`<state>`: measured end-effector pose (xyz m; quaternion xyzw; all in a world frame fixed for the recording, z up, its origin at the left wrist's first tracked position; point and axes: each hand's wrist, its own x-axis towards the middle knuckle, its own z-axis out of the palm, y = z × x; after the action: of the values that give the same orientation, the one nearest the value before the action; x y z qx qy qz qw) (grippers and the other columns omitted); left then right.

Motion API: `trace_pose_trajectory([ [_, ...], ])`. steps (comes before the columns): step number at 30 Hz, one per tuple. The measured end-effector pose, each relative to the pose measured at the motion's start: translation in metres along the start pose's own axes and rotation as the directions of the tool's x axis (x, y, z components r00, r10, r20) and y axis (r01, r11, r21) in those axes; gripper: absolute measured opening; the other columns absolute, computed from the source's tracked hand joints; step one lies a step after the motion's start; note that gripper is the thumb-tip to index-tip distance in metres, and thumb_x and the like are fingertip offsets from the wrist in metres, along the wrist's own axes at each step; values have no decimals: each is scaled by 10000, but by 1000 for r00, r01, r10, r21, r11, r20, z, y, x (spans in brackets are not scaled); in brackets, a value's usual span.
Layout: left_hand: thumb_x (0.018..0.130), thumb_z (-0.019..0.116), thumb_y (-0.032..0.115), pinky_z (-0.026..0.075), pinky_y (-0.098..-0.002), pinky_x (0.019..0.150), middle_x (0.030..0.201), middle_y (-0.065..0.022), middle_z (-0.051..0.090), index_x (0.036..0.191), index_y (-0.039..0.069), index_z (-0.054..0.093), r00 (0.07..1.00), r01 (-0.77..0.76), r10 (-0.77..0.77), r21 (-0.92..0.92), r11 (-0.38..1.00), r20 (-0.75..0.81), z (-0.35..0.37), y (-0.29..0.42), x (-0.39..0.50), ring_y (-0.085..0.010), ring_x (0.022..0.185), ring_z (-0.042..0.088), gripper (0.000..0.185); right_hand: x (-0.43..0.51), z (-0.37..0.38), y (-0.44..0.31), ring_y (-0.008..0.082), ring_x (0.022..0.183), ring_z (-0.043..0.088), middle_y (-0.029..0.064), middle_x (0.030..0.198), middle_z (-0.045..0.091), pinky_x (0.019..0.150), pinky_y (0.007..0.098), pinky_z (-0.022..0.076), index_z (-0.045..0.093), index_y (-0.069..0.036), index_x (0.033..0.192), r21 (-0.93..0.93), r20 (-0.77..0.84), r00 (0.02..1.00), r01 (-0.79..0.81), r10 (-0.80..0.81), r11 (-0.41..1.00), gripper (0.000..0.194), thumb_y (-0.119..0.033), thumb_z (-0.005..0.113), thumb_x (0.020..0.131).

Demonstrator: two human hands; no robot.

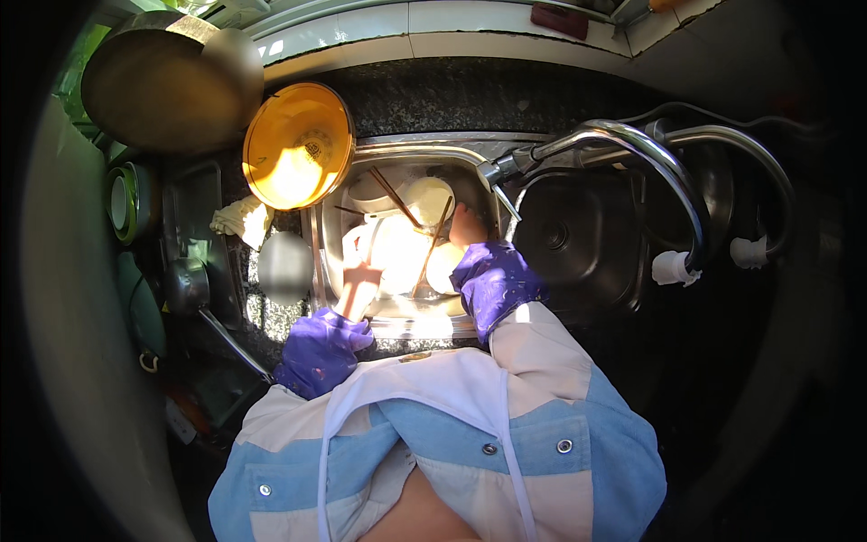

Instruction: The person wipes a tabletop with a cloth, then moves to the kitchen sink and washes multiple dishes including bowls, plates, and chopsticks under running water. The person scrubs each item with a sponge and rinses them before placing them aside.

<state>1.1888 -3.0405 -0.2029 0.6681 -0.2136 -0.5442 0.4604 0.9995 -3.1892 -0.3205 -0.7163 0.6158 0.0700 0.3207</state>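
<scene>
Inside the stainless steel sink basin [330,284], white dishes lie in strong sunlight. My left hand [357,252] grips the left edge of a white dish [396,254]; glare washes out its fingertips. At the basin's right side is my right hand [467,227], close to a pale round bowl [431,200] and another sunlit dish [444,267]. Its fingers are partly hidden, and whether it holds anything is unclear. Brown chopsticks [395,195] lie across the dishes, one of them [433,244] near my right hand. Purple sleeve covers [504,281] reach both wrists.
A chrome faucet [596,132] arches over a second, darker basin [562,234]. Left of the sink stand a tilted orange bowl [298,149], a crumpled cloth [245,222] and a metal ladle [188,279]. Behind them is a large dark pan [162,88].
</scene>
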Motion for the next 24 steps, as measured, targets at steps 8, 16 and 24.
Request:
trace_pose_trajectory([
  [8, 904, 614, 127, 449, -356, 993, 1326, -118, 498, 1408, 41, 280, 961, -275, 274, -146, 950, -26, 37, 22, 33, -222, 1174, 529, 611, -37, -67, -67, 209, 772, 566, 107, 847, 578, 722, 342, 462, 518, -41, 996, 926, -120, 955, 10, 270, 376, 244, -113, 628, 791],
  [16, 997, 436, 464, 519, -440, 854, 1327, -88, 514, 1389, 120, 402, 954, 299, -271, -359, 884, 128, 55, 61, 7, -225, 1168, 548, 523, -57, -23, -116, 165, 885, 615, 107, 1042, 606, 688, 273, 521, 520, -3, 1151, 997, 60, 987, -51, 152, -62, 256, -58, 545, 902],
  [24, 1007, 386, 469, 225, -415, 1142, 1541, -180, 231, 1511, 80, 219, 961, 2, 46, -175, 985, 274, -2, -51, 56, -303, 1414, 261, 658, -80, -75, -138, 182, 712, 644, 60, 826, 658, 643, 315, 520, 649, -40, 976, 879, 80, 995, -40, -63, 475, 158, -131, 581, 867],
])
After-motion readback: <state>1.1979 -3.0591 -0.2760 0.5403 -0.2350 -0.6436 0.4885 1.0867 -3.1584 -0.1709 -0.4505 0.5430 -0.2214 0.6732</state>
